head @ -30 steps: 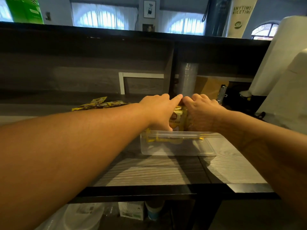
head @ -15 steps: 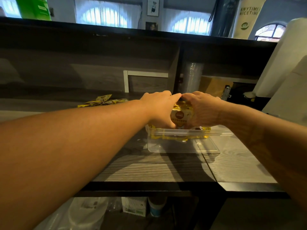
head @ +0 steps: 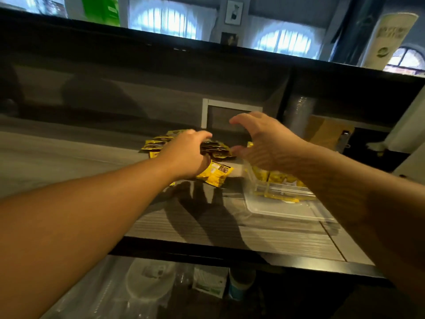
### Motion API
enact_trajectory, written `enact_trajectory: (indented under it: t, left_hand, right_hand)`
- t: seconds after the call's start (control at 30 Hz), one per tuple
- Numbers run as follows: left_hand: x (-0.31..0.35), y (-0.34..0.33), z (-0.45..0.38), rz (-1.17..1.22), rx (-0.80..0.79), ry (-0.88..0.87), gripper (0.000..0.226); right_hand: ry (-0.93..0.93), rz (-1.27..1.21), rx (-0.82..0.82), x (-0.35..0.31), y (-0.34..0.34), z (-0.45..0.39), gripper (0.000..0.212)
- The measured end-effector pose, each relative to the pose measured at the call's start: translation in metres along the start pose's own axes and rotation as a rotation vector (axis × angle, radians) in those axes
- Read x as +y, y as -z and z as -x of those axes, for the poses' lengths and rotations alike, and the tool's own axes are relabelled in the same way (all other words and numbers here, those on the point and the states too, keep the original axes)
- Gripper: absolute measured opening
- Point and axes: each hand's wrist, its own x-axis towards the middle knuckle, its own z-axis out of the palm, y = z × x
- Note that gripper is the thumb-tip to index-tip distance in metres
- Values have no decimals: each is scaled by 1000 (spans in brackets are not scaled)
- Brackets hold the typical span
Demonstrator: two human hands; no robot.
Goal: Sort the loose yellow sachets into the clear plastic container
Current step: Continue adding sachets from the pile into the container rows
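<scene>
A pile of loose yellow sachets (head: 213, 149) lies on the wooden counter, left of the clear plastic container (head: 287, 209). Several yellow sachets (head: 277, 177) stand packed along the container's far side. My left hand (head: 186, 155) rests on the loose pile with its fingers curled down over some sachets, and one sachet (head: 217, 173) sticks out tilted under the palm. My right hand (head: 264, 143) hovers between the pile and the container, its fingers spread in a wide curve with nothing in them.
A raised dark shelf wall (head: 138, 93) runs behind the counter. A stack of clear cups (head: 299, 116) and a brown box (head: 326, 132) stand behind the container. White appliances (head: 411, 125) crowd the right edge. Lids and packets sit below the counter's front edge (head: 207, 252).
Both hands left the sachets in the container and moved left to the loose pile. My right hand opened wide. The view swung left and now tilts.
</scene>
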Motion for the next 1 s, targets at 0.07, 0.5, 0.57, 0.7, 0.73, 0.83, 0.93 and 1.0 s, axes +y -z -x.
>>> enact_trajectory:
  t: [0.07, 0.5, 0.57, 0.7, 0.73, 0.83, 0.93, 1.0]
  left_hand:
    - [-18, 1, 9, -84, -25, 46, 71]
    - [-64, 2, 24, -2, -63, 140, 55]
    - [-64, 0, 23, -7, 10, 87, 45]
    - [-61, 1, 22, -17, 129, 82, 19]
    - [-61, 2, 22, -9, 131, 105, 15]
    - [-62, 2, 22, 17, 76, 136, 6]
    - [-64, -1, 22, 0, -38, 119, 29]
    - [-65, -3, 22, -12, -59, 101, 42]
  right_hand:
    - [44, -65, 10, -27, -18, -6, 59]
    - [-140, -159, -146, -62, -116, -33, 50]
    - [-154, -184, -184, -59, -115, -34, 46]
    - [-134, -157, -122, -54, -120, -36, 40]
    - [-126, -163, -72, -54, -121, -35, 36]
    - [-124, -272, 217, -52, -122, -32, 28]
    - [-161, -575, 440, -52, -117, -30, 18]
    - [-188, -780, 493, -54, -113, -28, 13]
